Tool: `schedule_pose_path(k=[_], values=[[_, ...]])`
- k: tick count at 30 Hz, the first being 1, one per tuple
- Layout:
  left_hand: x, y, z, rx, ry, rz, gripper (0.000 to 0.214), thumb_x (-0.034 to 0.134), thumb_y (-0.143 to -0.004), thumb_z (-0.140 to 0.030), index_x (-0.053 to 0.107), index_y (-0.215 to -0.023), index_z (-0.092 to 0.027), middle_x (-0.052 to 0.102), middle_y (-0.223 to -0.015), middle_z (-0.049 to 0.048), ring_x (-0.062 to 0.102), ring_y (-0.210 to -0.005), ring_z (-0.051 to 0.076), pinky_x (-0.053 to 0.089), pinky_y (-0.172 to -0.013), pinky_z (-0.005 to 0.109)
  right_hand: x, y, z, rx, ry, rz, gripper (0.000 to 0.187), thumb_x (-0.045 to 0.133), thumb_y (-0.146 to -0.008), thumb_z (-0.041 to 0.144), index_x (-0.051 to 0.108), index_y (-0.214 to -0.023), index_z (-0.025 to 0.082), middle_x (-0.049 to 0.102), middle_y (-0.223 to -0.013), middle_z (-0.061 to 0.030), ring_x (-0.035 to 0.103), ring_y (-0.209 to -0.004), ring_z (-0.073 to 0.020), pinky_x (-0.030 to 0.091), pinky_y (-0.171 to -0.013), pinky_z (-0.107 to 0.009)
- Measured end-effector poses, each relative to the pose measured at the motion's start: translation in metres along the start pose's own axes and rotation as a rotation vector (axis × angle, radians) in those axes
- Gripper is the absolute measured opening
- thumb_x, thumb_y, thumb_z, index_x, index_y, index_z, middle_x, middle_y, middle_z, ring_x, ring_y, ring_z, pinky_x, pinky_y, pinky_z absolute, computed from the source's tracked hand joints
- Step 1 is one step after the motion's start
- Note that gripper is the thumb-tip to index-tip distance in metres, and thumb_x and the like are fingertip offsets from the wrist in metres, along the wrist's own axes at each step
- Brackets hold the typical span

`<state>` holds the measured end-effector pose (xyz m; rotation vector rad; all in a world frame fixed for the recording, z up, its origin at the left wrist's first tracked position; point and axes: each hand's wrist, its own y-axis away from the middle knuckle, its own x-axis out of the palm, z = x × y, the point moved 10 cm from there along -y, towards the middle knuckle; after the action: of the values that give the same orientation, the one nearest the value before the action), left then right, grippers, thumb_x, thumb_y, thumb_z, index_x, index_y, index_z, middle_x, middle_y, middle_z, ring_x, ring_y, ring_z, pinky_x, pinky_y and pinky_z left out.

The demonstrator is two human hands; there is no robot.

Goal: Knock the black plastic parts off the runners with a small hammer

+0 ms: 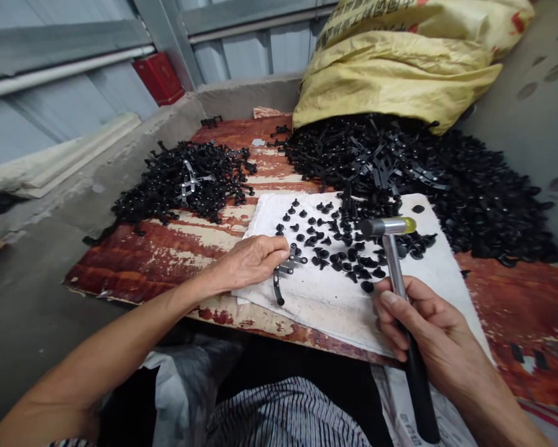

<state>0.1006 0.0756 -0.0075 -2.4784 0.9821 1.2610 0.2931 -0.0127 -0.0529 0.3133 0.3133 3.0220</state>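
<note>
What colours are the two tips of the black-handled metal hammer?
Dark grey and yellow; the hammer shows in the head view.

A: What does the board [141, 264] carry along its left edge?
B: A heap of linked parts [176, 180], toward the back left corner.
A: And behind, on the right?
B: A sack [391, 74] at the back edge, with more linked parts [367, 155] at its mouth. Right of those, a heap of caps [503, 205] runs down the right side; where the two heaps divide, I can't quite tell.
A: In front?
B: A cloth [316, 304], reaching the board's front edge, with loose caps [337, 261] across its middle.
A: The hands?
B: The left [260, 257] is at the cloth's left edge, gripping one linked piece [287, 267]; the right [428, 323] has a hammer [394, 264] above the cloth's right part.
</note>
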Motion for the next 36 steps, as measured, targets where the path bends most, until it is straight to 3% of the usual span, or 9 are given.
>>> schedule_pose_path(k=[10, 16, 27, 36], values=[[-0.011, 0.003, 0.014, -0.127, 0.184, -0.146, 0.027, 0.039, -0.091, -0.032, 0.042, -0.067, -0.02, 0.04, -0.06, -0.0056, 0.039, -0.057, 0.01, 0.031, -0.054, 0.023, -0.005, 0.002, -0.004, -0.001, 0.006, -0.063, 0.036, 0.079, -0.076, 0.051, 0.064, -0.088, 0.021, 0.049, -0.054, 0.0063, 0.039, -0.035, -0.0062, 0.033, -0.03, -0.016], [-0.008, 0.004, 0.02, -0.183, 0.315, -0.173, 0.024, 0.043, -0.089, -0.029, 0.042, -0.066, -0.019, 0.037, -0.06, -0.0062, 0.039, -0.055, 0.008, 0.034, -0.052, 0.02, -0.011, 0.005, -0.008, -0.001, 0.008, -0.08, 0.024, 0.074, -0.083, 0.043, 0.065, -0.092, 0.022, 0.048, -0.056, 0.0055, 0.04, -0.037, -0.007, 0.035, -0.031, -0.017], [-0.006, 0.001, 0.022, -0.207, 0.332, -0.158, 0.027, 0.043, -0.089, -0.027, 0.04, -0.064, -0.019, 0.036, -0.06, -0.0068, 0.037, -0.053, 0.007, 0.039, -0.051, 0.019, -0.01, 0.004, -0.006, -0.001, 0.004, -0.084, 0.024, 0.076, -0.081, 0.042, 0.066, -0.09, 0.022, 0.049, -0.056, 0.005, 0.041, -0.036, -0.0081, 0.036, -0.03, -0.018], [-0.007, -0.001, 0.021, -0.195, 0.271, -0.167, 0.026, 0.043, -0.089, -0.025, 0.04, -0.063, -0.019, 0.036, -0.058, -0.0062, 0.037, -0.053, 0.007, 0.034, -0.049, 0.019, -0.011, 0.005, -0.007, 0.016, 0.013, -0.096, 0.027, 0.077, -0.079, 0.044, 0.066, -0.09, 0.022, 0.051, -0.058, 0.0044, 0.041, -0.036, -0.008, 0.036, -0.029, -0.018]])
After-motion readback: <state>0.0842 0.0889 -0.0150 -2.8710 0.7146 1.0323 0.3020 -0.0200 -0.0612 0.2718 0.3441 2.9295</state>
